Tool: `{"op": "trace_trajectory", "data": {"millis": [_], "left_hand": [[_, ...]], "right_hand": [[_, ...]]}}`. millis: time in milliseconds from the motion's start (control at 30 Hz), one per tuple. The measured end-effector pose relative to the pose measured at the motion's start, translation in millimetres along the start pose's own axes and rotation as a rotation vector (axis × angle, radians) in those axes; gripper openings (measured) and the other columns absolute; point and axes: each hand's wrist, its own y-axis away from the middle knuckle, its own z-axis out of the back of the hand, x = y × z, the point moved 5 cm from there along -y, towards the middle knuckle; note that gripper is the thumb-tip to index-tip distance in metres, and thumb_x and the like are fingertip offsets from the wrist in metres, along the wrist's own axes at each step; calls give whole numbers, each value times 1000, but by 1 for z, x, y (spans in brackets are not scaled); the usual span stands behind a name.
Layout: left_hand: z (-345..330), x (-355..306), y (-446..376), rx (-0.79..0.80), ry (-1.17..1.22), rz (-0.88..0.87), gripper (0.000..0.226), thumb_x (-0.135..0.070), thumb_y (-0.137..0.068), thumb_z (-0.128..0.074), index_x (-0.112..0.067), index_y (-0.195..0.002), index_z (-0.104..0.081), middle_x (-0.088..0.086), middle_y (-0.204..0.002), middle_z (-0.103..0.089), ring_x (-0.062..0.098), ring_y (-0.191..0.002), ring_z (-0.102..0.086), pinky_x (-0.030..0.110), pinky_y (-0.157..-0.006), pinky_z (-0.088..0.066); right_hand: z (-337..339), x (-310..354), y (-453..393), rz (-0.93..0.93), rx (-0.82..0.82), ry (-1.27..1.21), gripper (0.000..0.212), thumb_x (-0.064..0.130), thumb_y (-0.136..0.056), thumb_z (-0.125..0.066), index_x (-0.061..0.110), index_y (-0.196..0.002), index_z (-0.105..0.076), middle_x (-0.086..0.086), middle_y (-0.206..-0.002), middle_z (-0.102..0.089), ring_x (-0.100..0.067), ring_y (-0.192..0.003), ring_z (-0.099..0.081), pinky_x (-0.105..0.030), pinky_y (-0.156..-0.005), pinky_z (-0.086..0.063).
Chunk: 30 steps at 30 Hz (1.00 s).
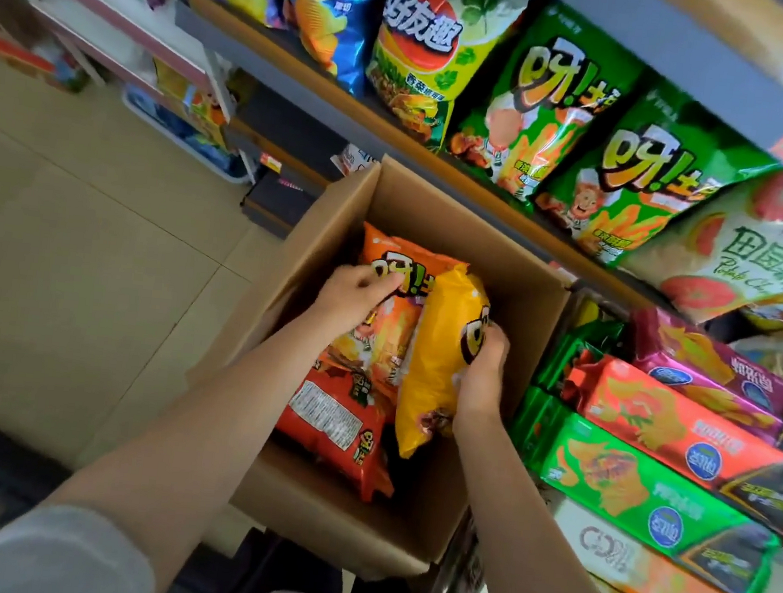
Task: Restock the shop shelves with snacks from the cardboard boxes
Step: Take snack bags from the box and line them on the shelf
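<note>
Both hands reach down into an open cardboard box (437,214) that stands on the tiled floor (72,238) just beside the shop shelves. The left hand (356,292) has its fingers curled onto the top of an orange snack bag (386,324), gripping it near the printed logo. The right hand (483,368) grasps a yellow snack bag (442,350) by its right edge, fingers wrapped over the front; this bag stands tilted against the orange one. Below them in the box lies another red-orange bag (337,426), back panel facing up. On the shelf (304,94) above the box, two green chip bags (633,186) stand side by side, with a yellow-green bag (430,44) and a blue bag (323,9) to their left. Right of the box, long green (639,491) and red (671,422) packs lie stacked on a lower shelf.
</note>
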Motion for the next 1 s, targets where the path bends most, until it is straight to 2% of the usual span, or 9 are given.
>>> {"op": "trace_trajectory", "data": {"millis": [133, 233, 400, 500, 667, 767, 833, 900, 1000], "left_hand": [[7, 13, 0, -24, 112, 198, 92, -57, -62, -85, -23, -138, -43, -5, -126, -60, 16, -108, -59, 43, -96, -52], [9, 13, 4, 65, 108, 244, 58, -54, -68, -83, -21, -112, -63, -1, -102, -73, 15, -84, -69, 29, -68, -55], [9, 7, 33, 30, 148, 119, 79, -36, -71, -86, -36, -135, -40, -10, -108, -64, 14, -100, -64, 35, -86, -55], [18, 7, 52, -50, 174, 168, 85, -25, -69, -86, -25, -135, -34, -3, -106, -62, 19, -103, -62, 30, -78, -51], [62, -40, 92, -202, 225, 35, 44, -12, -67, -87, -20, -104, -65, -1, -91, -73, 16, -86, -69, 28, -64, -54], [90, -90, 128, -277, 369, -90, 45, -10, -74, -85, -22, -112, -63, -3, -95, -74, 11, -80, -70, 22, -56, -54], [98, -129, 149, -269, 427, -162, 45, -13, -75, -85, -26, -112, -64, -3, -99, -76, 16, -90, -73, 32, -69, -58], [94, -171, 162, -253, 410, -251, 53, -18, -73, -86, -28, -119, -61, -6, -103, -75, 16, -94, -72, 35, -74, -57], [70, -231, 175, -233, 375, -361, 63, -24, -68, -90, -32, -122, -59, -10, -106, -73, 13, -98, -70, 40, -84, -57]], "right_hand": [[-4, 0, 13, 112, 93, 250, 81, 74, -69, -47, 52, -145, -28, -2, -144, -46, -29, -132, -45, -52, -110, -40], [0, 6, 16, 155, 103, 448, 114, 87, -54, -50, 38, -153, -21, -3, -149, -44, -30, -137, -42, -53, -113, -36], [-4, 3, 27, 192, 169, 581, 109, 73, -72, -68, 31, -156, -13, -9, -150, -32, -35, -137, -37, -51, -110, -39], [-5, 5, 38, 185, 245, 573, 116, 63, -73, -76, 30, -156, -3, -12, -154, -23, -37, -139, -35, -52, -110, -39], [4, 59, 81, 392, 422, 550, 121, 48, -71, -79, 45, -153, 10, -1, -151, -21, -28, -143, -26, -53, -113, -35], [18, 118, 115, 564, 527, 495, 121, 44, -71, -79, 51, -151, 11, 5, -153, -22, -24, -146, -20, -50, -113, -34], [39, 160, 131, 680, 544, 451, 125, 51, -66, -83, 59, -148, 10, 8, -158, -25, -21, -147, -26, -47, -109, -41], [74, 198, 143, 746, 527, 391, 127, 55, -61, -87, 62, -148, 5, 11, -155, -33, -15, -138, -43, -31, -90, -54], [140, 239, 156, 817, 451, 270, 119, 39, -69, -90, 55, -152, -6, 28, -132, -49, 14, -103, -60, -11, -71, -52]]}}
